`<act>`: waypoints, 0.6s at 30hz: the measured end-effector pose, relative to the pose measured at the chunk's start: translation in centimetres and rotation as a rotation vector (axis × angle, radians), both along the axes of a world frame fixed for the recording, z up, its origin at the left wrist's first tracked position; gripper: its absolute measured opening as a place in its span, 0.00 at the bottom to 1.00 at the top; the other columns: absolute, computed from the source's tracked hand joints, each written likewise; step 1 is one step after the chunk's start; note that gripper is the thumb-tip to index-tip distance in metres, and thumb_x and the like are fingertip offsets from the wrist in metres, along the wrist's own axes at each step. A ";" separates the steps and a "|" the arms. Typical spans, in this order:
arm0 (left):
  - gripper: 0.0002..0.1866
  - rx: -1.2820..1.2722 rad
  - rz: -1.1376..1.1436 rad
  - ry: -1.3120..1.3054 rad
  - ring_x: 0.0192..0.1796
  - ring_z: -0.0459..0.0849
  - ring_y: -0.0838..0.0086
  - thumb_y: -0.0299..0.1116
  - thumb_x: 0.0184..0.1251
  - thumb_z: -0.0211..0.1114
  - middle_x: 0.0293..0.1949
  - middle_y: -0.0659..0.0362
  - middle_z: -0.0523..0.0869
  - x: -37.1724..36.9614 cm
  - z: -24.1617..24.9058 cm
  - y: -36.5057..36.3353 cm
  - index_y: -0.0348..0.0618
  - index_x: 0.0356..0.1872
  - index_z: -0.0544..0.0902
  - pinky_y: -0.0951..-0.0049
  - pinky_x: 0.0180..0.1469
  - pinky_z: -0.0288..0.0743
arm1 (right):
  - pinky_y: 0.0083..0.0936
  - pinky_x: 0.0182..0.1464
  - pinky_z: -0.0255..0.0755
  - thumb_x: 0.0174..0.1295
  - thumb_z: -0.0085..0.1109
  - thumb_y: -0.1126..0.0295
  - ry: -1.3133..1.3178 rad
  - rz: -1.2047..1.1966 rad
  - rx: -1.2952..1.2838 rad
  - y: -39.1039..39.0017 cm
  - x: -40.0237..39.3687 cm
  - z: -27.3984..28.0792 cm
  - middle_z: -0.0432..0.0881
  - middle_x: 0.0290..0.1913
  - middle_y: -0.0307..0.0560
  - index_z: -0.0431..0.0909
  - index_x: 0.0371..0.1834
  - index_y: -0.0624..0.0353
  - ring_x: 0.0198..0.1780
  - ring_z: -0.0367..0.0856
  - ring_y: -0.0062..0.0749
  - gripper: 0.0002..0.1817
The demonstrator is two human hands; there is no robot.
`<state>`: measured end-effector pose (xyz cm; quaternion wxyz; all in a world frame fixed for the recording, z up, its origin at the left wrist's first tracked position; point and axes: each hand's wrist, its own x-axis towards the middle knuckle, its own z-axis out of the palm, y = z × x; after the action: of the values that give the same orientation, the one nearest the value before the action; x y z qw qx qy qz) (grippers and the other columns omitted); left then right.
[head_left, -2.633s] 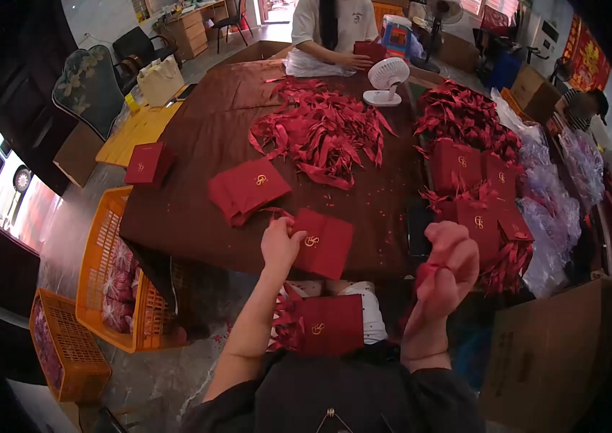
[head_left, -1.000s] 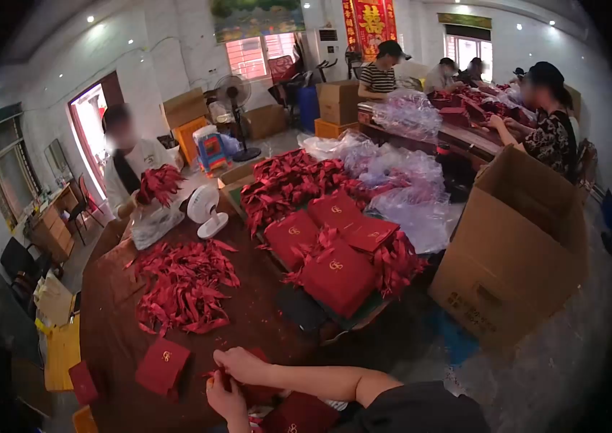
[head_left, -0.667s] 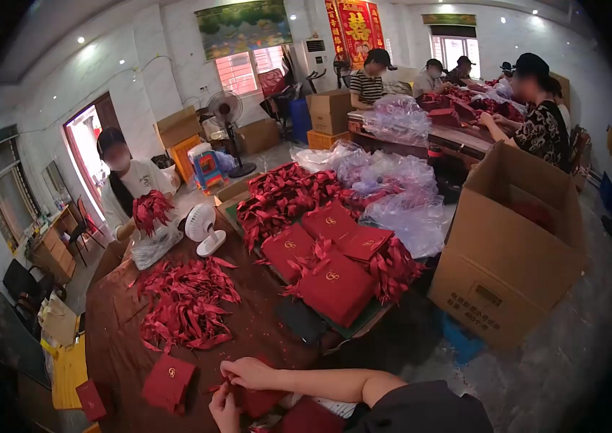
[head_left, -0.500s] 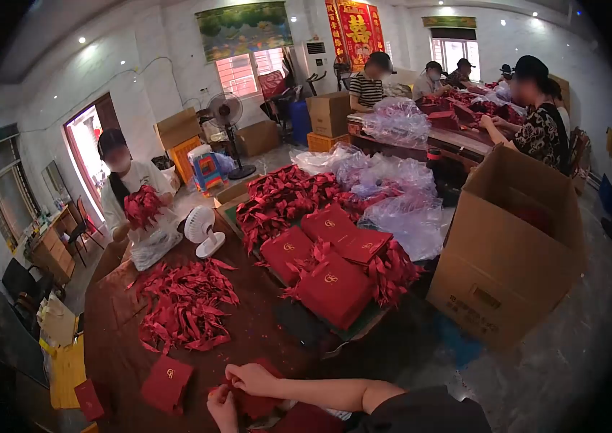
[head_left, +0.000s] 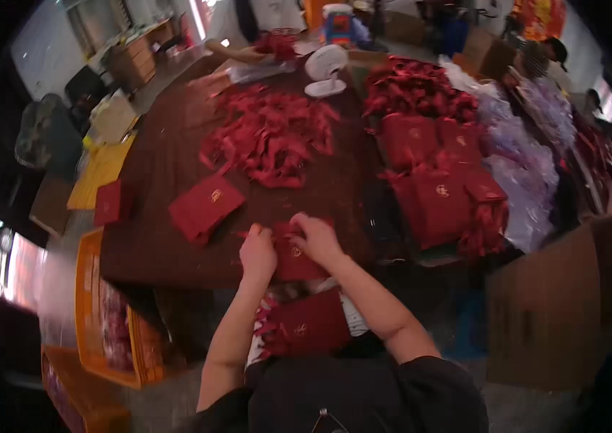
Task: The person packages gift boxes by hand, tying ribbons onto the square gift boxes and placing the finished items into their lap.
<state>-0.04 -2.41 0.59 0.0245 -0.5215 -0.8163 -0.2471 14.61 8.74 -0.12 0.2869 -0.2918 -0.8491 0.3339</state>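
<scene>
Down at the near edge of the table [head_left: 154, 238], both hands together on one red pouch [head_left: 293, 261] with a gold emblem. Left hand [head_left: 257, 254] at the pouch's left side, fingers curled in a clenched grip on its edge and on a bit of red ribbon [head_left: 248, 234] poking out leftward. Right hand [head_left: 317, 238] on the pouch's upper right, fingers bent over the top; grip closed on the pouch too, though blurred, so hard to tell exactly how the fingertips sit. Pouch flat on the table, touching its front edge, partly covered by both hands.

Just below, on the lap, a second red pouch [head_left: 306, 328] with ribbon ends sticking out at its left. Left of the hands, lying on the table and apart from them, a small stack of red pouches [head_left: 205, 208], tilted. Farther back, mid-table, a loose heap of red ribbons [head_left: 266, 137]. Beyond that, a small white fan [head_left: 325, 68] standing upright. To the right, a bigger pile of finished pouches [head_left: 439, 191] with ribbon bundles behind and beside, then clear plastic bags [head_left: 526, 173] at the far right. An orange crate [head_left: 103, 317] on the floor at the left, a cardboard box [head_left: 551, 303] on the right. At the far end of the table, another person's hand [head_left: 244, 54] with red ribbons.
</scene>
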 end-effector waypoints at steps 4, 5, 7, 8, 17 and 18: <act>0.04 0.077 0.216 0.000 0.41 0.83 0.47 0.31 0.69 0.65 0.46 0.47 0.80 -3.1 0.1 -2.9 0.43 0.37 0.82 0.52 0.43 0.78 | 0.37 0.50 0.79 0.53 0.73 0.74 -0.019 -0.007 -0.059 0.3 0.5 0.9 0.86 0.42 0.47 0.75 0.46 0.57 0.48 0.86 0.43 0.19; 0.04 0.105 0.229 -0.002 0.43 0.83 0.48 0.31 0.68 0.65 0.46 0.49 0.80 -3.6 0.4 -3.6 0.43 0.38 0.82 0.52 0.43 0.78 | 0.36 0.50 0.79 0.53 0.73 0.73 -0.035 -0.014 -0.050 0.1 0.5 1.3 0.87 0.42 0.46 0.75 0.47 0.57 0.47 0.86 0.42 0.20; 0.06 0.221 0.267 0.040 0.45 0.83 0.50 0.31 0.67 0.67 0.46 0.50 0.79 -4.8 0.8 -4.6 0.45 0.42 0.81 0.53 0.44 0.78 | 0.36 0.50 0.79 0.53 0.74 0.73 -0.022 -0.010 -0.048 0.4 0.2 0.8 0.87 0.42 0.46 0.74 0.47 0.57 0.47 0.87 0.42 0.20; 0.06 0.219 0.270 0.044 0.45 0.83 0.50 0.31 0.67 0.67 0.46 0.50 0.79 -4.9 0.9 -4.7 0.45 0.42 0.81 0.53 0.44 0.78 | 0.36 0.50 0.79 0.53 0.74 0.73 -0.011 -0.019 -0.047 0.4 0.0 0.5 0.87 0.42 0.46 0.74 0.47 0.57 0.47 0.87 0.41 0.20; 0.27 0.103 0.028 -0.047 0.49 0.81 0.53 0.48 0.59 0.77 0.46 0.50 0.80 3.8 -0.2 -4.0 0.45 0.54 0.81 0.57 0.48 0.78 | 0.41 0.52 0.77 0.53 0.74 0.70 -0.051 -0.026 -0.078 1.2 -0.3 1.3 0.85 0.45 0.48 0.74 0.50 0.57 0.51 0.83 0.47 0.23; 0.29 0.098 0.065 -0.043 0.50 0.81 0.53 0.50 0.57 0.77 0.46 0.49 0.80 3.8 -0.6 -3.7 0.44 0.54 0.81 0.56 0.49 0.78 | 0.41 0.52 0.77 0.54 0.74 0.69 0.029 0.033 -0.008 1.4 0.6 2.0 0.85 0.46 0.48 0.76 0.51 0.57 0.51 0.83 0.46 0.22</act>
<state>3.75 -6.12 -0.01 0.0403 -0.4874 -0.8202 -0.2969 15.24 10.15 1.89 0.2925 -0.2738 -0.8483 0.3462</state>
